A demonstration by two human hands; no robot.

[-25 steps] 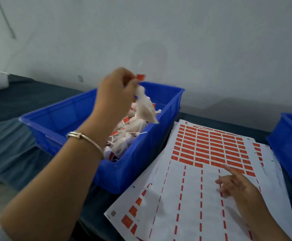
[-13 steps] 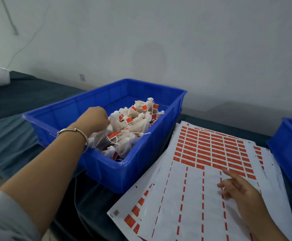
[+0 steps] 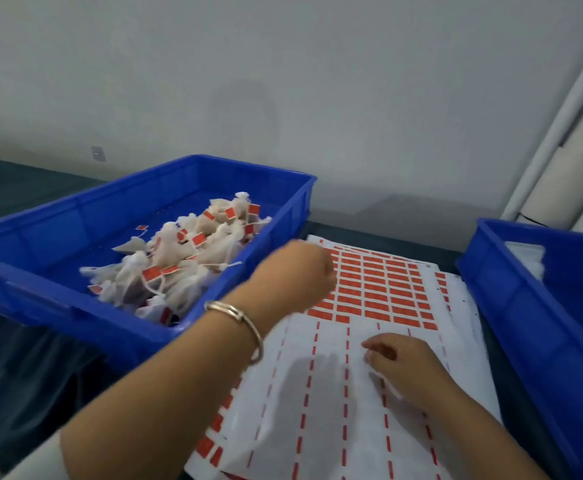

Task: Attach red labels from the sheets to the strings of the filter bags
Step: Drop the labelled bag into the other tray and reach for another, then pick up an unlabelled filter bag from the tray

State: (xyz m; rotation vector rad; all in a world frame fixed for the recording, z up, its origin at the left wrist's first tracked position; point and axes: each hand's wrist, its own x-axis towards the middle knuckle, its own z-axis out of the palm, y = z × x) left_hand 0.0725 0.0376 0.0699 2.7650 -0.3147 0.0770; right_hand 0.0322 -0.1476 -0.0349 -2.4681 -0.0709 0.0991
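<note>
A pile of white filter bags [image 3: 186, 268] with red labels on their strings lies in the blue bin [image 3: 85, 317] on the left. White label sheets [image 3: 321, 393] lie stacked beside it, with red labels [image 3: 376, 289] filling the far half of the top sheet. My left hand [image 3: 293, 275] hovers blurred over the sheets' far left corner, fingers loosely curled, and nothing shows in it. My right hand [image 3: 404, 365] rests on the peeled part of the top sheet with its fingertips bent onto the paper.
A second blue bin [image 3: 525, 317] stands at the right, with something white [image 3: 525, 258] inside. A dark cloth covers the table. A grey wall is close behind, and a pale pillar rises at the right.
My left hand carried a labelled bag down into the left bin, left it there and has swung right over the sheets. My right hand stays on the sheet, its fingers more curled.
</note>
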